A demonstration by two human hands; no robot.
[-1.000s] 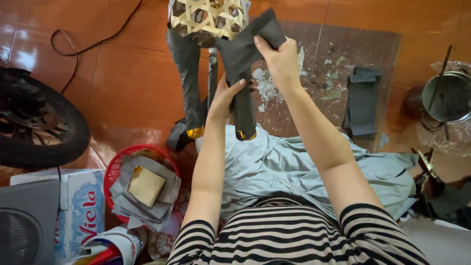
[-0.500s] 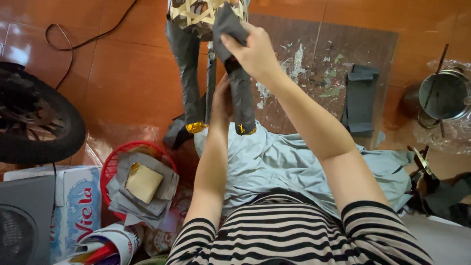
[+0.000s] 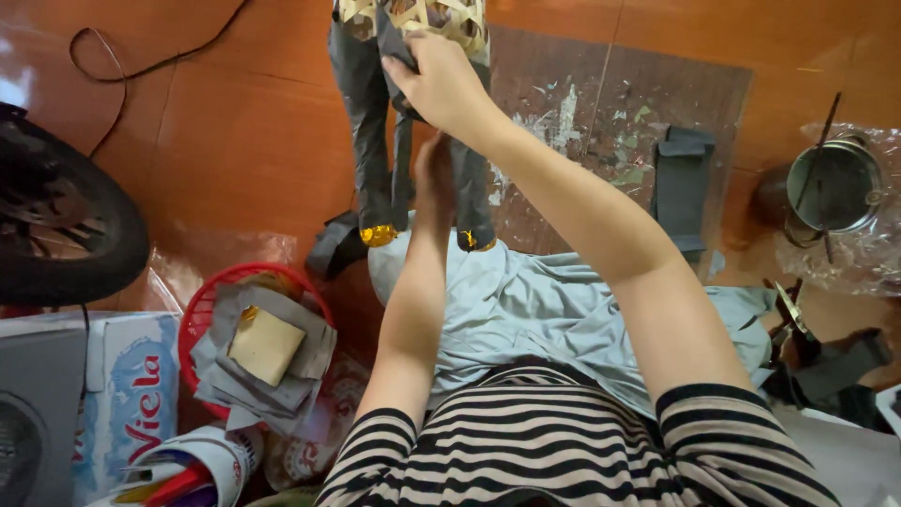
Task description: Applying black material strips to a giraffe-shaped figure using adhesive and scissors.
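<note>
Dark grey paper strips (image 3: 368,141) hung from woven bamboo frame (image 3: 413,14).
Right hand (image 3: 441,84) fingers pinched one strip; left hand (image 3: 434,174) grip could not be told.

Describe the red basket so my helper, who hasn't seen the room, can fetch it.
Start at the black tyre on the left of the floor. Just right of it, below, sits the red basket, the only round red thing, holding grey paper sheets and a tan block.

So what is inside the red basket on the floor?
In the red basket, folded grey paper sheets lie piled, with a tan square block on top. The sheets cover the basket's bottom, so anything beneath them is hidden.
</note>
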